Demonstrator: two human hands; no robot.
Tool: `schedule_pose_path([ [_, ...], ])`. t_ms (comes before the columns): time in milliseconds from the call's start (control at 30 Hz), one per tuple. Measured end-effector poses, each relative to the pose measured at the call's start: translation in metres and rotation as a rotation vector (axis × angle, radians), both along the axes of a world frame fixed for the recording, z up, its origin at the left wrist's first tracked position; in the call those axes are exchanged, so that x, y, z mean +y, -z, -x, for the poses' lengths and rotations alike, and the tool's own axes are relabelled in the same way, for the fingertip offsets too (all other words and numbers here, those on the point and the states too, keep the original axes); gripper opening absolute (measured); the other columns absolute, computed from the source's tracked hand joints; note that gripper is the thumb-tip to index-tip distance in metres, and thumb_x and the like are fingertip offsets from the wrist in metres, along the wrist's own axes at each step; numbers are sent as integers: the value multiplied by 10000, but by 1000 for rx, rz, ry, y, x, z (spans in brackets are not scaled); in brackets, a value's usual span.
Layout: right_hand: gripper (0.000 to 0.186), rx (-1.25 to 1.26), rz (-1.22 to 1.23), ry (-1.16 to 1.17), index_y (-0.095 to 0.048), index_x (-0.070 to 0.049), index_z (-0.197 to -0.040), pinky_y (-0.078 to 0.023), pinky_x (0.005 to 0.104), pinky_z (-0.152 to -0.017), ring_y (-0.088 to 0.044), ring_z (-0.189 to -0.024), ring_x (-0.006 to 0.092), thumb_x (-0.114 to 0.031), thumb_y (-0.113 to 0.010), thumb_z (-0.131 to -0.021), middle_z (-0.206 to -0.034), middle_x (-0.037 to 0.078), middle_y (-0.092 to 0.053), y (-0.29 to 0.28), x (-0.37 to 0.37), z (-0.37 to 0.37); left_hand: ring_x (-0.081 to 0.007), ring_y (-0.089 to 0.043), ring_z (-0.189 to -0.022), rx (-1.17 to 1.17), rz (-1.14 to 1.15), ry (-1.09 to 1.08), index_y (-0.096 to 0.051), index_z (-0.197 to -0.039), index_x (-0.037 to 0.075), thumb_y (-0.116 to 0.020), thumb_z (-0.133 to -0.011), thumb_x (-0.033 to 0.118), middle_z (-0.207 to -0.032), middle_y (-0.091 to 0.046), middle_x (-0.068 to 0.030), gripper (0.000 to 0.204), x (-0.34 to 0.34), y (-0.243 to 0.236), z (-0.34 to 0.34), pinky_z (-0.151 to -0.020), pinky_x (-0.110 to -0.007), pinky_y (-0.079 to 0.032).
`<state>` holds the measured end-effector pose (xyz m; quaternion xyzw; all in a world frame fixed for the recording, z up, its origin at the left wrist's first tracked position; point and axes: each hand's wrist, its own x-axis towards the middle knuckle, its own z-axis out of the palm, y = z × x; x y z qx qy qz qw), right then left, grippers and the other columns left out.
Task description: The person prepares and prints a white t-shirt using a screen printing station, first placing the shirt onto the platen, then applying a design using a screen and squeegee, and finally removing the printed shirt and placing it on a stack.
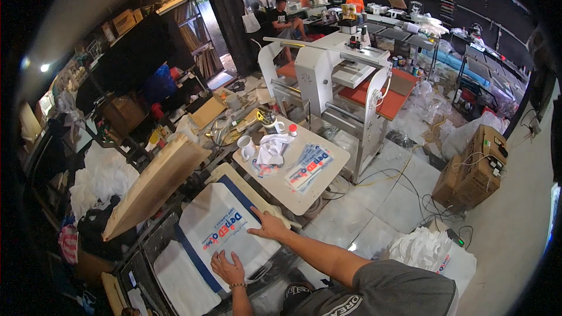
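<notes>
A white fabric panel (202,210) with navy blue bands along its edges lies spread over a flat board, bearing a blue and red print. My right hand (268,224) rests on its right side with fingers spread, near the navy band. Closer to me, my left hand (228,269), a beaded bracelet at the wrist, is spread over the lower part below the print. Neither hand grips anything. Part of the white cloth (184,284) hangs past the board toward the near side.
A small beige table (316,193) beyond holds printed transfer sheets (308,169), a white mug (246,148) and a crumpled white cloth (273,150). Further off stands a large white press machine (316,76). A raised padded board (153,187) leans at left; cardboard boxes (473,167) sit right.
</notes>
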<state>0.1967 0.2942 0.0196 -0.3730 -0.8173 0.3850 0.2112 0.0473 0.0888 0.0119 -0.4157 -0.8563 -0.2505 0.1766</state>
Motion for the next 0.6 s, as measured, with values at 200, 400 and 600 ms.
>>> schedule_pose_path([
  [200, 1018, 6, -24, 0, -295, -215, -1585, -540, 541, -832, -657, -985, 485, -667, -721, -778, -1099, 298, -617, 6, 2, 2, -445, -471, -1253, -194, 185, -73, -615, -1189, 4, -714, -858, 285, -1337, -502, -241, 445, 17, -34, 1, -1070, -556, -354],
  [400, 909, 49, -30, 4, -326, -191, -1572, -519, 533, -839, -643, -954, 486, -667, -625, -859, -1047, 301, -623, 6, -2, 7, -455, -386, -1398, -175, 302, 201, -561, -1378, 6, -661, -905, 450, -1459, -467, -318, 656, 66, -43, 10, -1109, -610, -341],
  [600, 719, 58, -37, 20, -318, -230, -1573, -516, 551, -830, -642, -948, 496, -570, -513, -970, -1053, 303, -628, 17, 5, 9, -436, -290, -1479, -149, 202, 401, -447, -1485, -9, -440, -1038, 463, -1587, -341, -264, 650, 108, -6, -38, -1194, -603, -205],
])
